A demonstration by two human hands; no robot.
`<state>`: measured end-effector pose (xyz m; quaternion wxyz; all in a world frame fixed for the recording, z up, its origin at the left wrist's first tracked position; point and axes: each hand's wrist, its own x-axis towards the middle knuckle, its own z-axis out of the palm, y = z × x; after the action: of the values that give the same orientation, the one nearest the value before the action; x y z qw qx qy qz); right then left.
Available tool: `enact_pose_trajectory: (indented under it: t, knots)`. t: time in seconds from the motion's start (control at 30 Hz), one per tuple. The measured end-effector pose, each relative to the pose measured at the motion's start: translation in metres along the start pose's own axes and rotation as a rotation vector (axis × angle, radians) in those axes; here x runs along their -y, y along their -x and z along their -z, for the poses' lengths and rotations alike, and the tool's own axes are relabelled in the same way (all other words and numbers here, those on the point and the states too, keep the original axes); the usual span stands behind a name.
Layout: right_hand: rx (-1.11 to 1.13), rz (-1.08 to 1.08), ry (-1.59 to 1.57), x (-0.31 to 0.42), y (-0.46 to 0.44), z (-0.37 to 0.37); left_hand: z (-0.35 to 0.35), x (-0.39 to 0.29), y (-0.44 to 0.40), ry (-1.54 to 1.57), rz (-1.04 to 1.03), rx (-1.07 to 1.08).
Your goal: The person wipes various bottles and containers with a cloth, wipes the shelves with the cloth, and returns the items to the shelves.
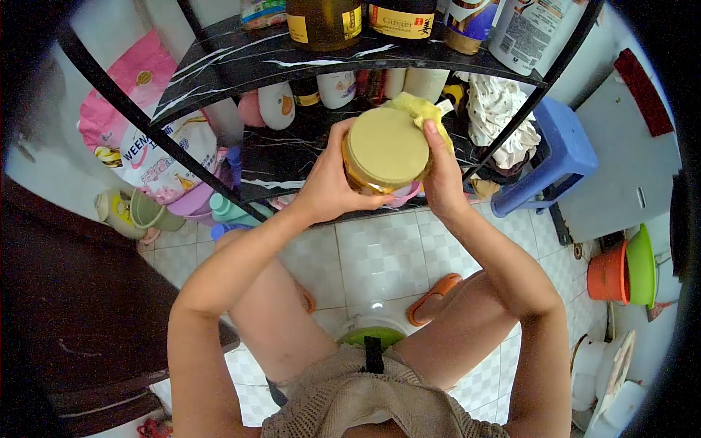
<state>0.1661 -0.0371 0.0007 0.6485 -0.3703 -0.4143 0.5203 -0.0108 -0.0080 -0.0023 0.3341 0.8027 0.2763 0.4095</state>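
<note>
A round jar with a wide gold lid is held up in front of the black marbled shelf rack, its lid facing me. My left hand is wrapped round the jar's left and lower side. On the other side, my right hand grips a yellow cloth that lies against the jar's far right edge, thumb toward me. The fingers behind the jar and cloth are hidden. Below the jar, part of a pink item shows.
Bottles, including a ginger-labelled one, stand on the upper shelf. More bottles and a white bundled cloth sit lower. A pink-and-white bag is at left, a blue stool at right, and red and green basins beyond.
</note>
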Motion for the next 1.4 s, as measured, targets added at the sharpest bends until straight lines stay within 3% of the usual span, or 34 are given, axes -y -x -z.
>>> enact_pose_trajectory:
  t: [0.33, 0.57, 0.63, 0.67, 0.73, 0.8, 0.9, 0.93, 1.0, 1.33, 1.4]
  knots:
    - [0.088, -0.409, -0.254, 0.011, -0.004, 0.005, -0.013, -0.003, 0.008, -0.041, -0.115, -0.024]
    - [-0.072, -0.428, -0.065, -0.008, -0.002, 0.014, -0.017, 0.0, 0.002, -0.069, -0.153, -0.061]
    - [-0.197, -0.246, -0.003, -0.005, -0.005, 0.009, -0.014, 0.0, -0.003, -0.136, -0.182, -0.07]
    - [-0.198, -0.245, -0.003, -0.001, -0.005, 0.008, -0.013, 0.0, -0.006, -0.202, -0.209, -0.081]
    - [-0.18, -0.005, 0.016, 0.008, -0.005, 0.006, -0.013, 0.004, -0.008, -0.267, -0.248, -0.125]
    - [-0.102, 0.066, 0.057, 0.009, -0.003, 0.007, -0.013, 0.005, -0.009, -0.291, -0.11, -0.14]
    - [0.092, 0.658, 0.844, 0.007, 0.004, 0.006, -0.016, 0.004, -0.01, -0.287, -0.097, -0.148]
    - [0.088, 0.657, 0.843, 0.008, 0.006, 0.007, -0.017, 0.003, -0.008, -0.279, -0.071, -0.154]
    - [0.234, 0.772, 1.148, 0.009, 0.008, 0.008, -0.016, 0.004, -0.007, -0.274, -0.041, -0.164]
    - [0.672, 0.87, 1.151, 0.005, 0.029, 0.022, 0.005, 0.023, -0.008, -0.25, 0.073, -0.343]
    - [0.574, 0.527, 1.154, -0.006, 0.031, 0.031, 0.01, 0.021, -0.008, -0.247, 0.065, -0.326]
